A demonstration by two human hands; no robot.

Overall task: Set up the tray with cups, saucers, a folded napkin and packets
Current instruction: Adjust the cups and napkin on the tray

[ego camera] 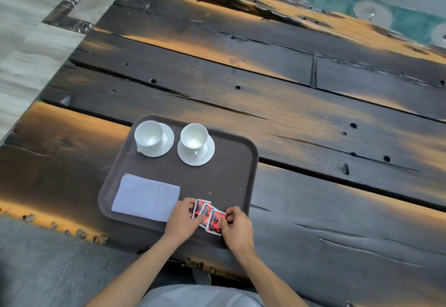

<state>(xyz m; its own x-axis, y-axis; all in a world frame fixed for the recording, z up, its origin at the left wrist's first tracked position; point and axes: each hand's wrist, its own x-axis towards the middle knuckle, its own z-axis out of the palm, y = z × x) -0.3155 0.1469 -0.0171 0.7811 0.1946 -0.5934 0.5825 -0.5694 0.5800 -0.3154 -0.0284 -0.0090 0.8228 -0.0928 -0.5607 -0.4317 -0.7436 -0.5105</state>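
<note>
On a dark plank table [313,118], brown tray [231,176]: folded napkin [146,197] at near left; 2 white cups [148,133] on saucers [204,156] behind; left hand [184,218] and right hand [235,224] each pinching 3 overlapping red packets [210,217] at near edge.

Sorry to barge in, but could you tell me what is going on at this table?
A person is laying out a brown tray on a dark wooden table. Two empty white cups sit on saucers at its far side, and a folded napkin lies near left. Both hands, left and right, are fanning out red packets at the near edge.
</note>
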